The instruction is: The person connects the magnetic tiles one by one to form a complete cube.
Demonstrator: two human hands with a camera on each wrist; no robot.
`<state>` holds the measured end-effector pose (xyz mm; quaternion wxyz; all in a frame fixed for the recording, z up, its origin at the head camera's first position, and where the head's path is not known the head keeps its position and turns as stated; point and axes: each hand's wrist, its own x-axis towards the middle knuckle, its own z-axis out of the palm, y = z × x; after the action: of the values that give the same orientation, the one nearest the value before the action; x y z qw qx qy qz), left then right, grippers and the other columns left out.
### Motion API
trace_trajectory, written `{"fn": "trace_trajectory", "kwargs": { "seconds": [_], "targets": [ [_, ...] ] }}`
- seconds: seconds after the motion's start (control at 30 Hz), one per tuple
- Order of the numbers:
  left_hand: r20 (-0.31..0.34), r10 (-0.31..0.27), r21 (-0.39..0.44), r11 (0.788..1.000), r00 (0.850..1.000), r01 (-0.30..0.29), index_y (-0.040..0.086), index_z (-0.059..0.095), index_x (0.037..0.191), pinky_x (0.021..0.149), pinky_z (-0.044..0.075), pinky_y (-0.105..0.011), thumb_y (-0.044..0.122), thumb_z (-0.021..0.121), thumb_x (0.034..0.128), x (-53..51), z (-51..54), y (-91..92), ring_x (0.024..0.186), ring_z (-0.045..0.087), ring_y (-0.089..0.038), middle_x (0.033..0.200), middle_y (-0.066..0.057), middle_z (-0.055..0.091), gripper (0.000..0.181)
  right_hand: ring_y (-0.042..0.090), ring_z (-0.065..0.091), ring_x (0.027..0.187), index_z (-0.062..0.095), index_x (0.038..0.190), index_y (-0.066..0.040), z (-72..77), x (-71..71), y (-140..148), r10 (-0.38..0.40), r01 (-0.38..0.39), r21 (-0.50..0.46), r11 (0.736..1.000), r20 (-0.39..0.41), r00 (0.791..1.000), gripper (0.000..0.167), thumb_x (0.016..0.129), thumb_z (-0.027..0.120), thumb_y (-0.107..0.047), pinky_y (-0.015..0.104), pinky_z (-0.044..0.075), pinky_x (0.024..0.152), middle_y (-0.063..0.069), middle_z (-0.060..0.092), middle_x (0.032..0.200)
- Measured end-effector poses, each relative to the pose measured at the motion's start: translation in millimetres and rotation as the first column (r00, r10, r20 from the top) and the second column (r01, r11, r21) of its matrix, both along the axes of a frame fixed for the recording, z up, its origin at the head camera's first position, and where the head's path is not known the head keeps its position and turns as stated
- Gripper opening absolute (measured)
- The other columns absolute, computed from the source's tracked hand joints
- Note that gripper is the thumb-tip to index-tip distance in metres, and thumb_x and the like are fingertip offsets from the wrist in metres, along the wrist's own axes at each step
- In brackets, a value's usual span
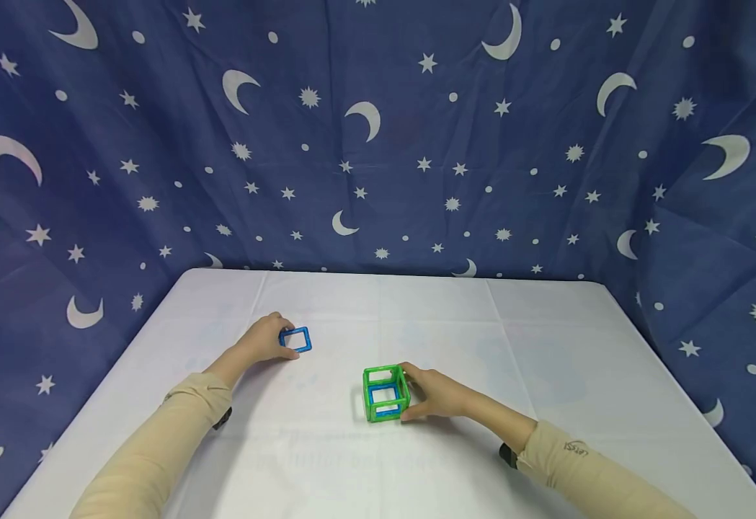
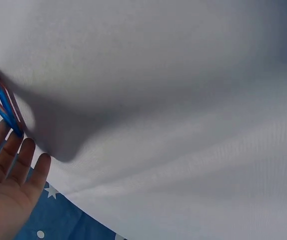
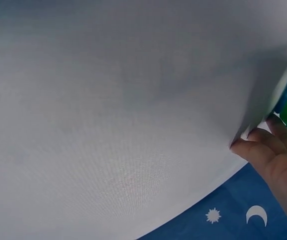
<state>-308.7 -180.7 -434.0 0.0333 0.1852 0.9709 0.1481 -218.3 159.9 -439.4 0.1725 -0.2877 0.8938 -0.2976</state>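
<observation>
Tan sleeves (image 1: 150,447) lie nearest. The left hand (image 1: 266,339) pinches the blue square (image 1: 309,339); the right hand (image 1: 439,393) grips the green cube (image 1: 387,403) by its right side — the square sits left of the cube and farther off, well apart.

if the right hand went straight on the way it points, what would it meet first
First the green cube frame that the right hand holds; beyond it, roughly, the blue square frame in the left hand, though depth is unclear.
</observation>
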Motion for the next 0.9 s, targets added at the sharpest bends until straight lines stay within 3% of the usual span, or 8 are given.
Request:
{"fn": "trace_trajectory", "kwargs": {
  "seconds": [0.3, 0.63, 0.9],
  "targets": [
    [0.05, 0.051, 0.008, 0.999, 0.997, -0.051, -0.01, 0.059, 0.116, 0.09, 0.048, -0.045, 0.028, 0.082, 0.0717, 4.6, 4.7, 2.6, 0.097, 0.058, -0.031, 0.108, -0.021, 0.061, 0.062, 0.035, 0.047, 0.128, 0.038, 0.136, -0.003, -0.7, 2.0, -2, -0.024, 0.024, -0.002, 1.0, 0.018, 1.0, 0.077, 0.076, 0.079, -0.027, 0.051, 0.033, 0.109, 0.019, 0.055, 0.133],
    [-0.01, 0.015, 0.056, 0.998, 1.0, -0.015, -0.007, 0.059, 0.118, 0.091, 0.048, -0.046, 0.029, 0.081, 0.072, 12.5, 13.5, 13.7, 0.099, 0.056, -0.031, 0.11, -0.017, 0.058, 0.063, 0.036, 0.048, 0.127, 0.04, 0.134, -0.004, -3.8, 1.0, -2, -0.034, 0.034, -0.027, 0.999, -0.004, 0.999, 0.075, 0.075, 0.079, -0.027, 0.052, 0.034, 0.109, 0.019, 0.056, 0.132],
    [-0.009, -0.012, 0.086, 0.996, 1.0, 0.012, -0.005, 0.061, 0.117, 0.084, 0.05, -0.043, 0.028, 0.081, 0.0715, 21.4, 19.1, 22.6, 0.093, 0.056, -0.028, 0.108, -0.016, 0.059, 0.06, 0.036, 0.049, 0.125, 0.041, 0.134, -0.002, -3.6, 1.3, -3, -0.048, 0.048, -0.01, 0.999, -0.018, 0.999, 0.075, 0.075, 0.08, -0.027, 0.052, 0.035, 0.108, 0.019, 0.057, 0.13]
  ]
}}
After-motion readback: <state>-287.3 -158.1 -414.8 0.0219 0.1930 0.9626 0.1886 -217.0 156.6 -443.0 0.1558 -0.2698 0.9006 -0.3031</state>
